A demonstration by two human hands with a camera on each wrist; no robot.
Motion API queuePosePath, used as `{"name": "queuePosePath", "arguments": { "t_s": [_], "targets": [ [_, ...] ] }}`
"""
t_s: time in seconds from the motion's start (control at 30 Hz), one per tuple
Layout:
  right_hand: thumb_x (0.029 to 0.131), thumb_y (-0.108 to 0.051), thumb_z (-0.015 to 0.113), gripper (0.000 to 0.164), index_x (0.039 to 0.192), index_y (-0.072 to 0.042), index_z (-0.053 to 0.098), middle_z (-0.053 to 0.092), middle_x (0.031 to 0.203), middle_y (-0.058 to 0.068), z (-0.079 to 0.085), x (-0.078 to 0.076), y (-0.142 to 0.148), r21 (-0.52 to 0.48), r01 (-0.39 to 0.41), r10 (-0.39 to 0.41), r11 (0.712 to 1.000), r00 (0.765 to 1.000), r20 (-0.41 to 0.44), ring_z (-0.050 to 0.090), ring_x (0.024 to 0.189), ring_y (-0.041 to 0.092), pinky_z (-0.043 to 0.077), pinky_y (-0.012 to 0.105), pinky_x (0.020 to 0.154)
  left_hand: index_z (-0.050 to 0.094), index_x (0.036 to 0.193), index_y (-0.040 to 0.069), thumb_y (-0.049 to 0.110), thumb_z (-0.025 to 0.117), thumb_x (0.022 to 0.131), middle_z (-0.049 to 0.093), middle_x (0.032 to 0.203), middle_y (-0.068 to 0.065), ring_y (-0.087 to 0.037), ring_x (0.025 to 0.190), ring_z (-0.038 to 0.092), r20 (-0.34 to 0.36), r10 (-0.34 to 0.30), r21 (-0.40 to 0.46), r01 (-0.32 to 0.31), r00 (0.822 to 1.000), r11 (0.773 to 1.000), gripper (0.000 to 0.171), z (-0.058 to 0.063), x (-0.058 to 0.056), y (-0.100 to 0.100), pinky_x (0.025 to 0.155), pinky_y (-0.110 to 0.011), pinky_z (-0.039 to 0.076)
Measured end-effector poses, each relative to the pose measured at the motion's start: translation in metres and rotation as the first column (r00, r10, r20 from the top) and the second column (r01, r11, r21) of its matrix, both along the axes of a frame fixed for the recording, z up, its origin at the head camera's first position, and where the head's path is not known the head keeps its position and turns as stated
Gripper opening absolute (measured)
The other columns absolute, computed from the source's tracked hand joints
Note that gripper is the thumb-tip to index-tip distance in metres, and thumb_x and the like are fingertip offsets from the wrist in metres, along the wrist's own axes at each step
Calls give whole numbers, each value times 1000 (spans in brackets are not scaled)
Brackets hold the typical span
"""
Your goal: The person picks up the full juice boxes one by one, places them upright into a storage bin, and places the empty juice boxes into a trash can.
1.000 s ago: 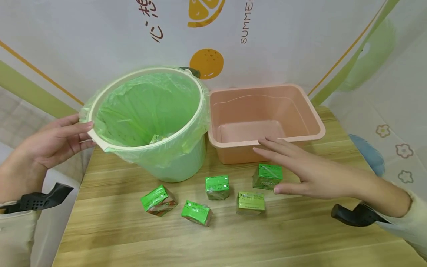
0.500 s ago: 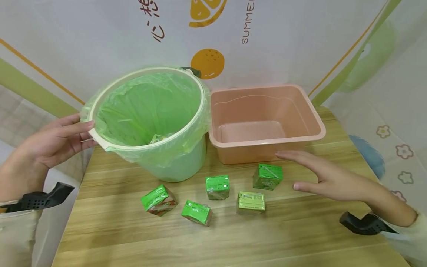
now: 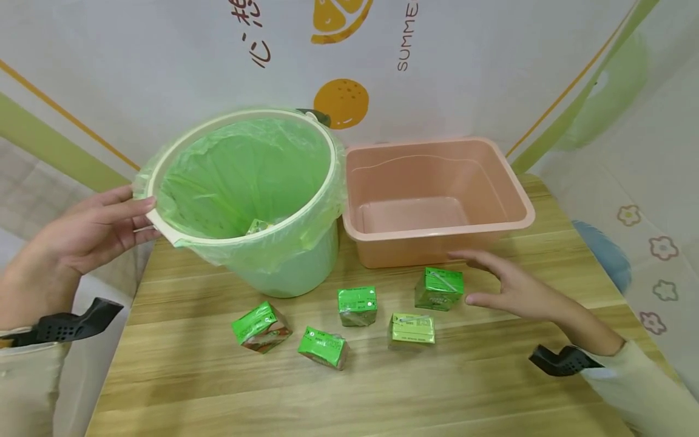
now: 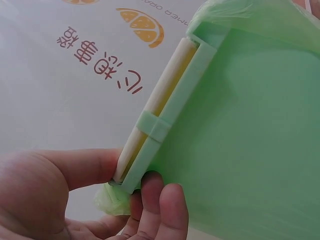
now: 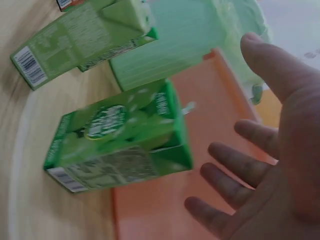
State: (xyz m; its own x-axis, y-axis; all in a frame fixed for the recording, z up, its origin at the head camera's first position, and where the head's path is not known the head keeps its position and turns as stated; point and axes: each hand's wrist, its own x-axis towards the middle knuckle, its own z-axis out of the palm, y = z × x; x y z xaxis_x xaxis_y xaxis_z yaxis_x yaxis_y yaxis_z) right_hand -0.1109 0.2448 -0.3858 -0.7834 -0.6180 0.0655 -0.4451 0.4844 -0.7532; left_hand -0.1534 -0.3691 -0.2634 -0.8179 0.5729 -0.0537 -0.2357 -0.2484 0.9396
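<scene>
My left hand (image 3: 101,227) pinches the left rim of a green trash bin (image 3: 284,270) lined with a thin green plastic bag (image 3: 240,164). In the left wrist view its thumb lies on one side of the bin's cream rim strip (image 4: 157,95), with the fingers curled under the other. My right hand (image 3: 519,291) hovers with spread, slightly bent fingers beside the rightmost green juice box (image 3: 439,288). That box stands upright with a straw on it, and in the right wrist view a gap shows between this juice box (image 5: 120,135) and the fingers.
A pink plastic basin (image 3: 437,233) stands right of the bin, behind the juice boxes. Left of the rightmost box stand a yellow-green box (image 3: 412,331), two green boxes and a tilted-looking green-topped box (image 3: 262,328). A small carton (image 3: 256,227) lies inside the bin.
My right hand first drew back to the right from over the rightmost juice box, then came slightly left and lower beside it. My left hand stays on the bin's rim.
</scene>
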Motion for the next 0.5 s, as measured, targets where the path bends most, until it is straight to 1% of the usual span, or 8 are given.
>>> {"name": "queuePosePath", "arguments": {
  "t_s": [0.1, 0.2, 0.27, 0.37, 0.5],
  "targets": [
    [83, -8, 72, 70, 142, -20, 37, 40, 144, -2, -12, -6, -3, -74, -9, 12, 997, 999, 43, 38, 131, 21, 36, 25, 103, 44, 128, -2, -6, 20, 100, 63, 110, -14, -25, 98, 64, -6, 3, -4, -3, 1000, 1000, 36, 0, 0, 0, 82, -36, 53],
    [81, -5, 72, 69, 141, -15, 39, 41, 143, 3, -23, -11, -8, -162, -29, 43, 986, 996, 78, 38, 130, 23, 34, 29, 106, 44, 128, -2, -6, 20, 100, 63, 111, -14, -25, 98, 64, -2, 4, 3, -4, 1000, 1000, 37, 0, 1, 0, 81, -37, 53],
    [80, -3, 73, 70, 140, -12, 40, 43, 141, 7, -29, -14, -11, -209, -37, 54, 977, 996, 75, 40, 129, 26, 35, 29, 105, 43, 129, -2, -6, 21, 100, 63, 111, -14, -25, 98, 64, 1, 4, 3, -4, 1000, 1000, 37, 0, 0, 0, 82, -37, 53],
    [78, -1, 74, 70, 139, -10, 40, 45, 139, 11, -37, -18, -15, -251, -47, 69, 967, 994, 82, 41, 128, 27, 35, 28, 105, 43, 129, -2, -6, 21, 100, 63, 111, -14, -25, 99, 64, 4, 4, 4, -4, 1000, 1000, 37, 0, 0, 0, 82, -37, 53],
    [78, 1, 74, 70, 139, -8, 40, 46, 137, 14, -46, -21, -20, -285, -47, 80, 958, 991, 107, 44, 125, 27, 43, 26, 97, 43, 129, -2, -6, 20, 100, 63, 111, -14, -25, 99, 64, 3, 1, 10, -1, 1000, 1000, 37, 0, 0, 1, 82, -37, 53]
  ]
}}
